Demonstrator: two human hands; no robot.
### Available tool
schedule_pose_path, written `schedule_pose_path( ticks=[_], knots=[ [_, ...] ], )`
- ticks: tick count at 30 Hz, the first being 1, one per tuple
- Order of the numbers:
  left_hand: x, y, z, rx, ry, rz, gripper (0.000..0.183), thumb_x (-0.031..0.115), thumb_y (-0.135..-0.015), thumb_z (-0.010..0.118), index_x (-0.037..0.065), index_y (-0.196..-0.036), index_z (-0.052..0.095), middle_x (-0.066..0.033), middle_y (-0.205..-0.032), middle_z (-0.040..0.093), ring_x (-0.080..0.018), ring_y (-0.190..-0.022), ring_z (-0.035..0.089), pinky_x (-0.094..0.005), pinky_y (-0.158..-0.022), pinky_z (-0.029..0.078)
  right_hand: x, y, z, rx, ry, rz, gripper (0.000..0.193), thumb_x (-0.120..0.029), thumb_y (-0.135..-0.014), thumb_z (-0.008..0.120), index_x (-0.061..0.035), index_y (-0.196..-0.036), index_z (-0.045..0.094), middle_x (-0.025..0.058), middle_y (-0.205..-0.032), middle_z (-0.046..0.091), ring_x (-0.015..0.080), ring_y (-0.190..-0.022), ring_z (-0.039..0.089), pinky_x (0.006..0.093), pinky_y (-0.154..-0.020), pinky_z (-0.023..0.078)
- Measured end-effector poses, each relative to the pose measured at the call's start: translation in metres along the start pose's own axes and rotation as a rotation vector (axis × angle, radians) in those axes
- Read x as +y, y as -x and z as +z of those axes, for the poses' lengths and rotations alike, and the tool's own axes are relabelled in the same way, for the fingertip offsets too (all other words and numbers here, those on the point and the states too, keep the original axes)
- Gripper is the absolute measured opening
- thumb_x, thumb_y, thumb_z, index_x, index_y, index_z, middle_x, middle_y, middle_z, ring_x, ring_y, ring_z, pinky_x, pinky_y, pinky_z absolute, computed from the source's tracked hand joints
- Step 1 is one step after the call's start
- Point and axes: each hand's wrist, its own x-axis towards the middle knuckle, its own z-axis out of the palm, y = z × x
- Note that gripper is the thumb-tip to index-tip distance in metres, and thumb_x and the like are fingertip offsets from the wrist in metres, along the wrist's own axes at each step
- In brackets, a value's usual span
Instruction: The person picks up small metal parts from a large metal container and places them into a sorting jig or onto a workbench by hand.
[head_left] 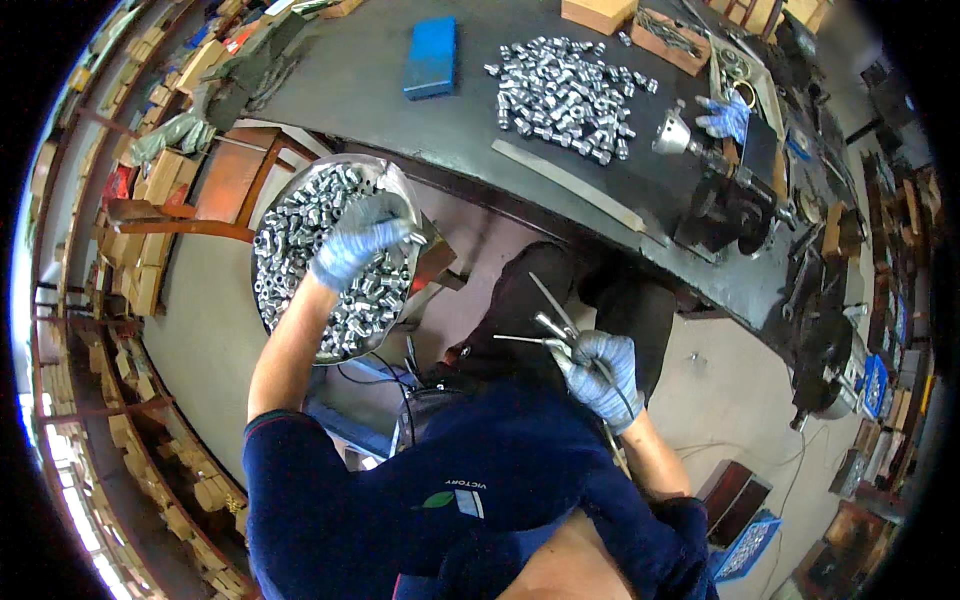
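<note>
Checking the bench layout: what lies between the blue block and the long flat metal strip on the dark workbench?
In the head view, a heap of small shiny metal fittings lies between the blue block and the metal strip.

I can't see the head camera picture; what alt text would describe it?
A seated person's gloved left hand picks a small metal fitting from a round pan of them, while the gloved right hand holds a thin metal tool. More fittings lie heaped on the dark workbench.

Stacked tan cartons [150, 262] (left wall), blue box [431, 56] on bench [400, 120]
</note>
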Motion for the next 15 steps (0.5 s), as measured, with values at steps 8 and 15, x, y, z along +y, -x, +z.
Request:
schedule_pose_path(
  ticks=[8, 15],
  knots=[
    [-0.045, 0.015, 0.115, -0.312, 0.808, -0.147, 0.04, 0.03, -0.078, 0.063, -0.002, -0.1, 0.055, -0.0105, -0.073, 0.063, -0.0194, -0.053, 0.059, -0.0285, -0.051, 0.048, -0.015, -0.011, 0.001, -0.027, -0.003, -0.071, 0.039, -0.015, -0.068, 0.077, -0.0084, -0.051, 0.043, 0.0097, -0.048, 0.042, 0.0253, -0.042, 0.043, 0.0331, -0.042, 0.034],
    [-0.036, 0.009, 0.122, -0.248, 0.459, -0.094, 0.04, 0.035, -0.084, 0.058, -0.002, -0.098, 0.061, -0.0067, -0.067, 0.06, -0.0163, -0.056, 0.061, -0.0241, -0.049, 0.05, -0.013, -0.012, -0.005, -0.045, 0.048, -0.053, 0.035, -0.02, -0.07, 0.076, -0.0083, -0.053, 0.048, 0.0101, -0.049, 0.046, 0.0256, -0.043, 0.048, 0.0342, -0.042, 0.037]
  ],
)
